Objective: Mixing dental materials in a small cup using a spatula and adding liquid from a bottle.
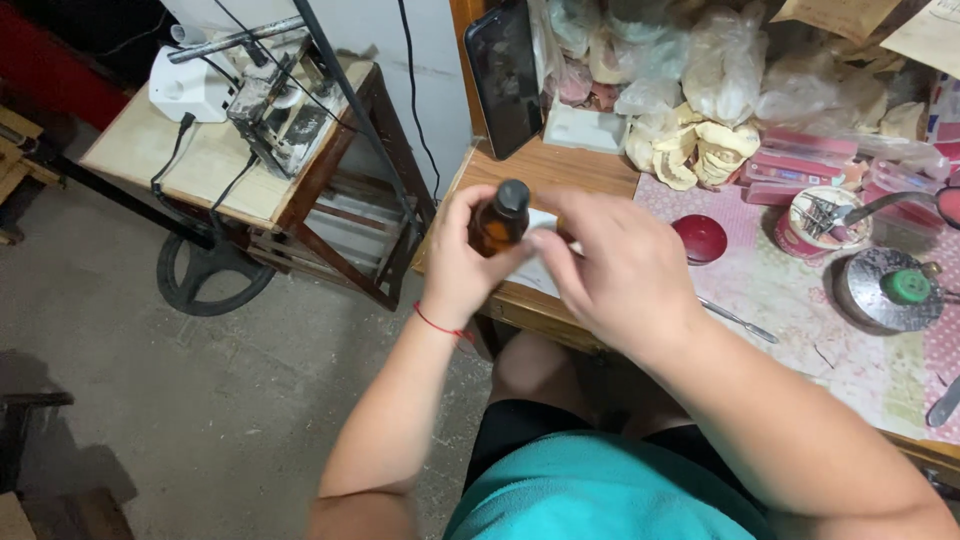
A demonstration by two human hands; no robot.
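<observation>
My left hand grips a small amber glass bottle with a black cap, held upright over the left end of a wooden table. A thin red string circles that wrist. My right hand hovers just right of the bottle, its fingers spread and slightly blurred. The thumb is close to or touching the bottle's side. It holds nothing that I can see. A white sheet lies on the table under the hands, mostly hidden.
On the patterned table cover sit a round red lid, a metal tool, a cup of tools and a round tin. Plaster casts and plastic bags pile up behind. A dark phone leans upright. A side table with a machine stands left.
</observation>
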